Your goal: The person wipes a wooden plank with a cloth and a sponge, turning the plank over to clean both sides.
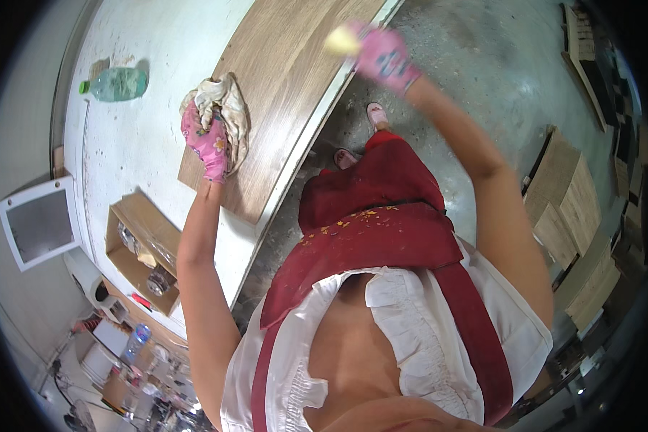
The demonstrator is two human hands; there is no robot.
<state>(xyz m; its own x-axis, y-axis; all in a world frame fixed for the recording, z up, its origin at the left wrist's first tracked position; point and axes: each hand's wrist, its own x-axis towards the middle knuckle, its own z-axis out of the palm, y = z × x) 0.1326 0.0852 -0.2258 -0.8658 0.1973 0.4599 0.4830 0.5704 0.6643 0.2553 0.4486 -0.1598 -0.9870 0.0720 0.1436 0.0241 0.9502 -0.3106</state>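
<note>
A long wood-grain board [288,79] lies on a white worktable [144,137]. My left hand [207,140], in a pink glove, presses a crumpled off-white rag [227,108] onto the near end of the board. My right hand [383,57], also in a pink glove, is closed on a small pale yellow pad [342,42] at the board's right edge, farther along. A red apron hangs down below my arms.
A green plastic bottle [117,83] lies on the table left of the board. An open cardboard box [140,252] with small items sits nearer on the table. Stacked wood panels [569,201] stand on the concrete floor at right.
</note>
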